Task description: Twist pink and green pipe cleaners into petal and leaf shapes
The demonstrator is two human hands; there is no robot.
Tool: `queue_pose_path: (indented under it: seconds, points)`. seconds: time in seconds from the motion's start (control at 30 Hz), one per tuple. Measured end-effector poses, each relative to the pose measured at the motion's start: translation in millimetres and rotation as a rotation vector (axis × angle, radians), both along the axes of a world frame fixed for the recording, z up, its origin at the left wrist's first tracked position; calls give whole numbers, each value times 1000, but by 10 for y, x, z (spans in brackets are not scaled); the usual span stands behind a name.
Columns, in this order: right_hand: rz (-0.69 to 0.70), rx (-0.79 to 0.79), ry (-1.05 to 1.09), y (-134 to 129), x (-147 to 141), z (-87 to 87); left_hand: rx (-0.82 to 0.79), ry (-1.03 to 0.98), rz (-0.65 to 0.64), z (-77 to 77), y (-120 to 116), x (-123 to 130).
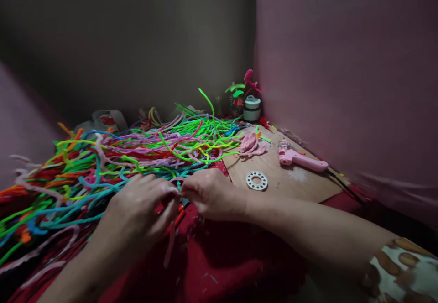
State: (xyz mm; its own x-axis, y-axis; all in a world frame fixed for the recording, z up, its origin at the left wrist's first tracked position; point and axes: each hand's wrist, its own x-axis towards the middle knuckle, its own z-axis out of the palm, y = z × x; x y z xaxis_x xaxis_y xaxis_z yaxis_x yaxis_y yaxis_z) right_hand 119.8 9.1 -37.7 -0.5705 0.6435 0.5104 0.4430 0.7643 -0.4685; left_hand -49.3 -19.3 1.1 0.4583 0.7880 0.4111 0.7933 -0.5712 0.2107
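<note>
My left hand (138, 209) and my right hand (214, 193) meet fingertip to fingertip low over the red cloth (219, 257). Both are pinched closed on a pale pink pipe cleaner (169, 246), whose tail hangs down below the left fingers. The part between the fingertips is mostly hidden. Just beneath the hands lies a red-handled tool (179, 216), partly covered, its kind unclear. Behind and to the left spreads a big heap of loose pipe cleaners (150, 145) in green, pink, purple, orange and teal.
On a wooden board (236, 173) at right lie a pink glue gun (301, 159) with a black cord, a white ring with holes (257, 181) and pink fuzzy petal shapes (249, 144). A lidded jar (252, 109) and fuzzy flowers (249, 77) stand at the back corner, near the walls.
</note>
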Motion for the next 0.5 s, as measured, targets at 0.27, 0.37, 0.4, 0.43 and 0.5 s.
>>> queue_pose_path:
  seconds: [0.27,0.37,0.4,0.43,0.5]
  points:
    - [33,413,43,-21,6,-76,-1090,-1058,142,-143,200,-14]
    - [18,108,293,-28,14,-24,-1047,-1120,121,-126,167,30]
    - [11,-73,398,-31,17,1,-968,-1088,113,-103,140,37]
    - [18,-268,482,-32,19,27,-827,-1053,79,-76,110,39]
    - [61,-587,640,-28,20,72,-445,-906,38,-23,60,25]
